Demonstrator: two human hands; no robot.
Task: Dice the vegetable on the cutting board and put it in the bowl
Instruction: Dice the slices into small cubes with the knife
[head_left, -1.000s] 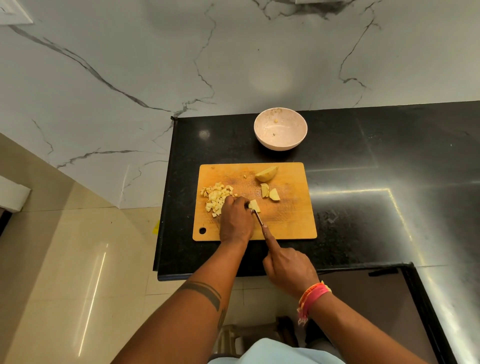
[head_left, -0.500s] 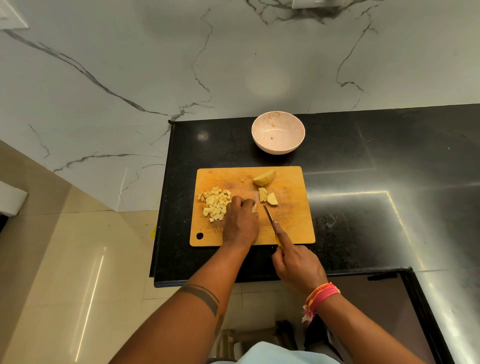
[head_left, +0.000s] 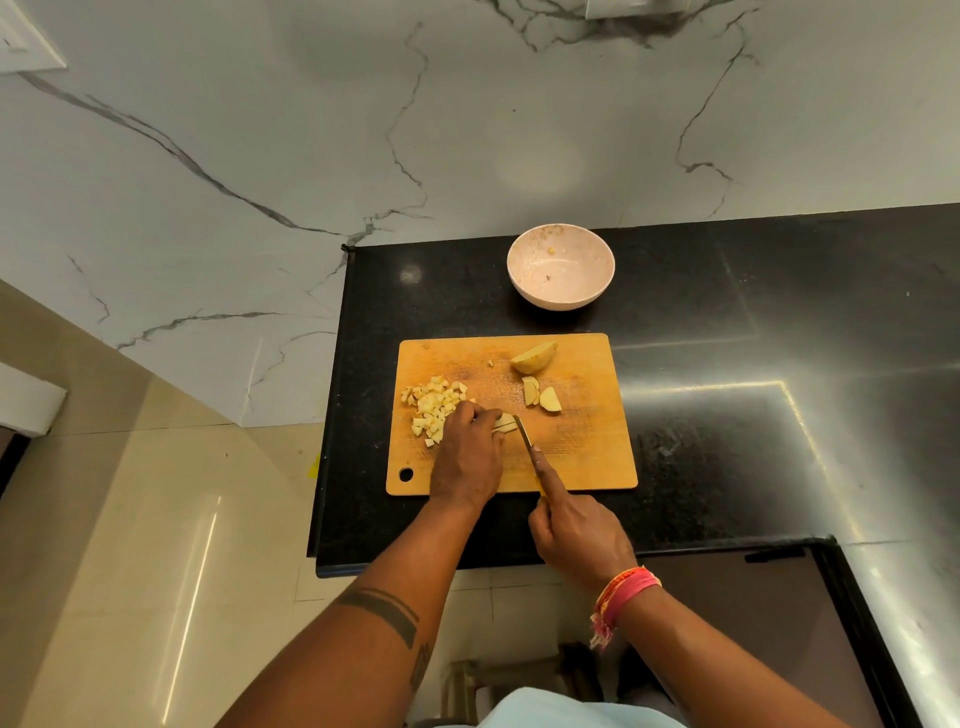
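Note:
A wooden cutting board (head_left: 576, 452) lies on the black counter. My left hand (head_left: 467, 454) pinches a pale potato slice (head_left: 505, 422) near the board's middle. My right hand (head_left: 574, 530) grips a knife (head_left: 523, 430), index finger stretched along its spine, the blade against the slice's right side. A heap of small potato dice (head_left: 434, 405) sits just left of my left hand. A larger potato wedge (head_left: 534, 358) and two slices (head_left: 540, 397) lie toward the board's far side. Beyond the board stands a pale pink bowl (head_left: 561, 267) with only a few scraps inside.
The black counter (head_left: 727, 389) stretches right of the board and ends at a left edge close to the board. A white marble wall (head_left: 467, 130) rises behind the bowl. Beige floor tiles (head_left: 130, 519) lie to the left below.
The knife has come back against the slice held by my left hand. The view has shifted slightly; my left hand stays on the slice.

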